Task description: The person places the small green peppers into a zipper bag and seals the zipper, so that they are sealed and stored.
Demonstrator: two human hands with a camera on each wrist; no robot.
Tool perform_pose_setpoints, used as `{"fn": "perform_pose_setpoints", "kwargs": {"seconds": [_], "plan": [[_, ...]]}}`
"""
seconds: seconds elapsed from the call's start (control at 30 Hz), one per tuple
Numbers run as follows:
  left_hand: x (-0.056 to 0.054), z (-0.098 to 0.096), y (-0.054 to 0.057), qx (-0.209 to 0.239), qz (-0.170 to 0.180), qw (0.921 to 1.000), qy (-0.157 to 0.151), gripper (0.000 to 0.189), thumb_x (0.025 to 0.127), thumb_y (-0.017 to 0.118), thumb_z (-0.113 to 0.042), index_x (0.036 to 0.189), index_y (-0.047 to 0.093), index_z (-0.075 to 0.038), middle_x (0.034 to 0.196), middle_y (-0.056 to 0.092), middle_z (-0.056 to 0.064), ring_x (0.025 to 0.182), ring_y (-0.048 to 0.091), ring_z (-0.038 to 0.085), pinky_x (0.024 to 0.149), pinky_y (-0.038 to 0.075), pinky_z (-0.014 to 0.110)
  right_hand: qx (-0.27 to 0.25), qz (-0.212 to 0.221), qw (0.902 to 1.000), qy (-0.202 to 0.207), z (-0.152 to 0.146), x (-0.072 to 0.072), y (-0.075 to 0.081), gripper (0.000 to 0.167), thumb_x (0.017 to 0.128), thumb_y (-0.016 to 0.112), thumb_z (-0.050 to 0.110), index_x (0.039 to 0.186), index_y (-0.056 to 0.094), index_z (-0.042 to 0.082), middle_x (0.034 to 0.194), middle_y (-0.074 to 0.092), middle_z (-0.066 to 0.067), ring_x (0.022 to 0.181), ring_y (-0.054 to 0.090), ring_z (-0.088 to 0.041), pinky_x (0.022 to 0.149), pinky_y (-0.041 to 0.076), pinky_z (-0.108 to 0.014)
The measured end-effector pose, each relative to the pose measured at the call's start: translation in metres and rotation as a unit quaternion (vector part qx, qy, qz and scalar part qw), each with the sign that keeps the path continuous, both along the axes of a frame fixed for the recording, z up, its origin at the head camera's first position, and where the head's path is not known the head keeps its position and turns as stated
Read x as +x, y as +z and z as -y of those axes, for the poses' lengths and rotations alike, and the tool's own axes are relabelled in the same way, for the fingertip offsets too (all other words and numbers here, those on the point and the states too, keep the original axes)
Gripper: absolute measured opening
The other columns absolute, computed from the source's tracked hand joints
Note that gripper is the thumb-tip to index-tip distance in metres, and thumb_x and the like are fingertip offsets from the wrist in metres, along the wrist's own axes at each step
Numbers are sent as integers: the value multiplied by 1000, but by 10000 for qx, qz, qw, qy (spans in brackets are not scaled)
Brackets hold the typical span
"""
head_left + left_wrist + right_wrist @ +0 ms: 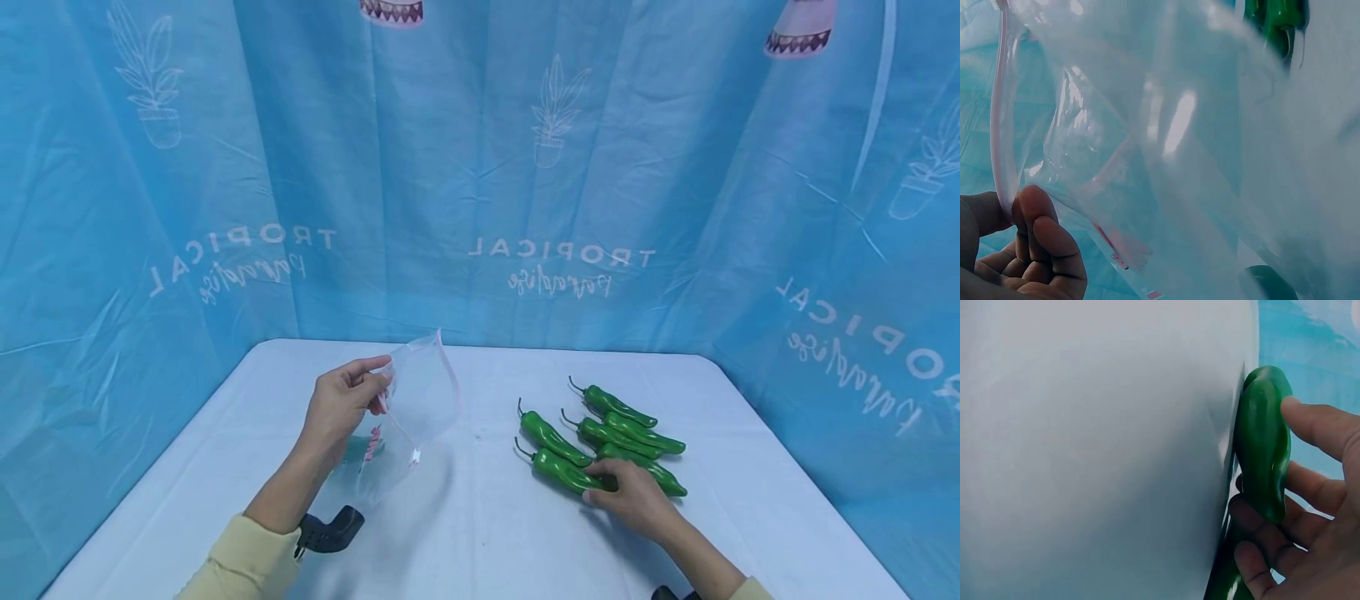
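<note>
My left hand [339, 406] pinches the rim of a clear zip bag [427, 400] between thumb and fingers. The bag hangs upright with a pink zip strip; its mouth stands apart on the far side. A blurred green shape [363, 450] shows through its lower part. My right hand [628, 497] is at the tip of the nearest green chili pepper [558, 471], thumb on one side and fingers curled on the other. In the right wrist view that pepper [1264, 437] lies between thumb and fingers. Several more green chili peppers [551, 433] lie close beside it.
A white-covered table [480, 533] carries everything. Blue printed curtains [480, 183] hang behind it and along both sides. A black wrist device [330, 531] is strapped to the left wrist, and another shows partly at the right wrist.
</note>
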State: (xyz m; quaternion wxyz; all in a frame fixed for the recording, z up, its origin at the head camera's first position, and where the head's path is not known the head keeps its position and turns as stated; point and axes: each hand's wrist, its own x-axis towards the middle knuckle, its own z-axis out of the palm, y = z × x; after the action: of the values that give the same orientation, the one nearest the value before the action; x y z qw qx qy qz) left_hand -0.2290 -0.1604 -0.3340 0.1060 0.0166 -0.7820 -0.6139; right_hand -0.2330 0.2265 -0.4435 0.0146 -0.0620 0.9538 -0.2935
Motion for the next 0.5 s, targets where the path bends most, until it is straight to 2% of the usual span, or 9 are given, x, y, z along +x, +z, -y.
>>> {"fn": "perform_pose_setpoints", "kwargs": {"seconds": [0.3, 0.5], "plan": [[0, 0, 1, -44, -19, 10000, 67, 36, 93, 57, -24, 126, 59, -9, 74, 60, 0, 64, 56, 11, 67, 50, 25, -70, 121, 9999, -63, -2, 3, 0, 35, 76, 76, 25, 110, 69, 21, 120, 64, -8, 121, 52, -36, 99, 39, -55], [0, 1, 1, -24, -34, 10000, 44, 37, 93, 57, -24, 126, 58, -8, 71, 59, -4, 64, 56, 10, 65, 49, 22, -102, 222, 9996, -113, -4, 2, -2, 37, 75, 76, 29, 111, 68, 21, 121, 64, -9, 121, 52, -37, 99, 40, -55]]}}
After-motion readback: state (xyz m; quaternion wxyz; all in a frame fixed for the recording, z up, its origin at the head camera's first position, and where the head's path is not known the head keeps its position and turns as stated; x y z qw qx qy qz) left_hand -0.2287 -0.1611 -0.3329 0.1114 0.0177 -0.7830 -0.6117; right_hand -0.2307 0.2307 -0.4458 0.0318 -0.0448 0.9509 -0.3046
